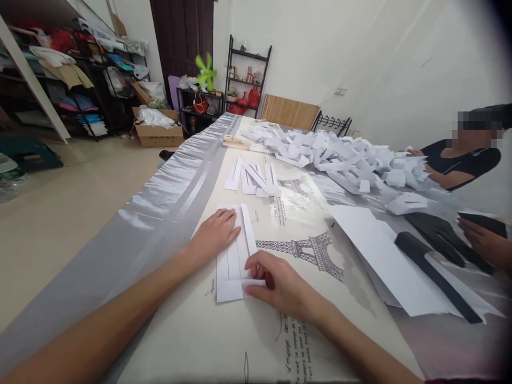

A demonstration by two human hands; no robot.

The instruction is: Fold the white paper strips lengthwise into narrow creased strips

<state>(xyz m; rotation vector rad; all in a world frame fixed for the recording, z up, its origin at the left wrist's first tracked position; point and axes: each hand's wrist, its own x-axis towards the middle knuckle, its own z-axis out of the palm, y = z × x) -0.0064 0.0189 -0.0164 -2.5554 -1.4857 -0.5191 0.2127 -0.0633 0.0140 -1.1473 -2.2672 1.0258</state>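
A white folded paper piece (pixel 231 253) with long slits lies flat on the table in front of me. My left hand (pixel 214 233) rests flat on its upper left part, fingers stretched out and pressing it down. My right hand (pixel 280 285) sits at the piece's lower right corner with fingers curled, pinching a folded flap of the paper between thumb and fingertips.
More cut white pieces (pixel 252 178) lie farther up the Eiffel Tower tablecloth (pixel 304 248). A large heap of white paper shapes (pixel 344 157) fills the far right. White sheets (pixel 384 258) and black strips (pixel 436 274) lie at right, where another person's hand (pixel 482 242) holds black paper.
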